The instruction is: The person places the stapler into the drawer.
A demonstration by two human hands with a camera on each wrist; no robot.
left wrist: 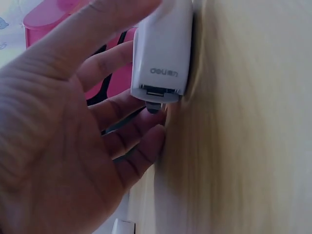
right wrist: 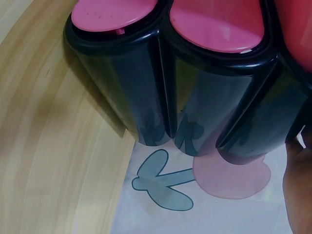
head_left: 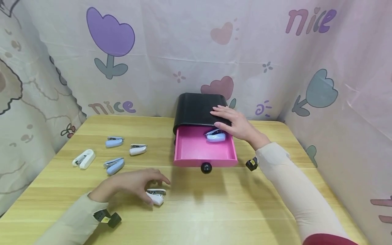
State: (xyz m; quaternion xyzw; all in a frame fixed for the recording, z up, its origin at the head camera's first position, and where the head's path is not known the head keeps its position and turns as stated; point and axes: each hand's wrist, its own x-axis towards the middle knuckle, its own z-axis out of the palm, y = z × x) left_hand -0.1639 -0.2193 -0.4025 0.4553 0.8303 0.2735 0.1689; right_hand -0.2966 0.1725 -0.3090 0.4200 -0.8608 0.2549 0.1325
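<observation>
A small white stapler (head_left: 157,197) lies on the table, and my left hand (head_left: 137,182) is around it with thumb and fingers apart. In the left wrist view the white stapler (left wrist: 163,53) stands out between the thumb and the loosely bent fingers; firm contact cannot be made out. My right hand (head_left: 234,122) rests with extended fingers on top of the black drawer box (head_left: 199,109). The box's top pink drawer (head_left: 196,149) is pulled out, with a light blue stapler (head_left: 216,136) inside at its right, partly under the right hand.
On the left of the table are two blue staplers (head_left: 114,141) (head_left: 114,166) and two white staplers (head_left: 138,149) (head_left: 84,159). A black knob (head_left: 206,167) juts from the drawer front. Lower pink drawers (right wrist: 217,27) are closed. A printed curtain (head_left: 171,41) hangs behind the table.
</observation>
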